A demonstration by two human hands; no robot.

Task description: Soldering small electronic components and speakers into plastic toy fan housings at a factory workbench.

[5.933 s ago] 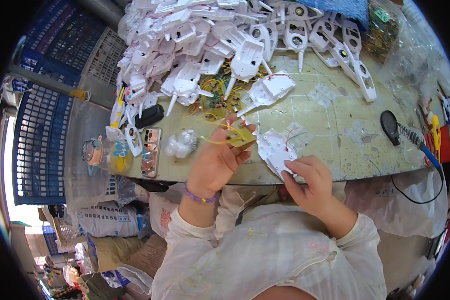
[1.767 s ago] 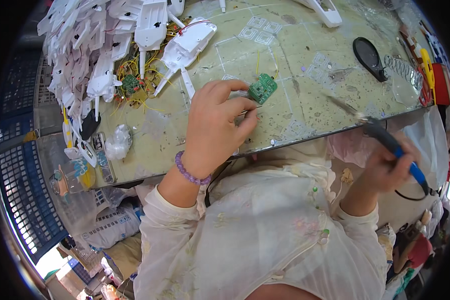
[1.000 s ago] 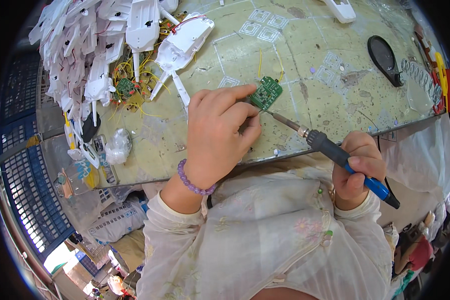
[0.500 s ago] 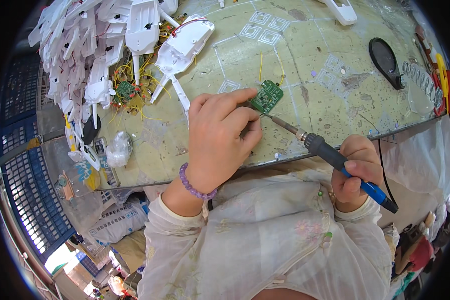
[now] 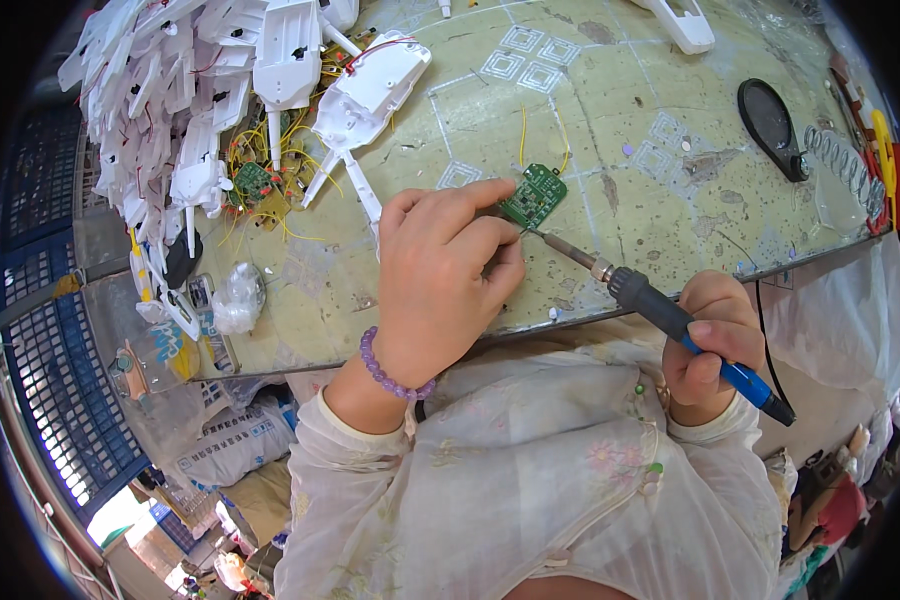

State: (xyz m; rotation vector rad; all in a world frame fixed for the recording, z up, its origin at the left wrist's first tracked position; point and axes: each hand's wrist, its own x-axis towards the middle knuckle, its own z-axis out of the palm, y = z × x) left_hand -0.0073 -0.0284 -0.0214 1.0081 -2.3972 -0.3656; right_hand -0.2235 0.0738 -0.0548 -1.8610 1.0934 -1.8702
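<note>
My left hand (image 5: 448, 258) is closed at the left edge of a small green circuit board (image 5: 536, 198), its index finger against the board. Two yellow wires run from the board's far side. In my right hand (image 5: 712, 345) is a soldering iron (image 5: 652, 302) with a blue and black handle. Its tip touches or nearly touches the board's near edge, close to my left fingertips. What the left thumb presses on is partly hidden.
White plastic housings (image 5: 175, 90) are heaped at the far left, beside more circuit boards (image 5: 253, 181) with yellow wires. A solder-iron stand with a coiled spring (image 5: 838, 160) and a black oval piece (image 5: 767, 115) lie at right. The table's near edge (image 5: 610, 315) curves before me.
Almost nothing differs. The circuit board has shifted very slightly, while both hands and the soldering iron keep nearly the same place.
</note>
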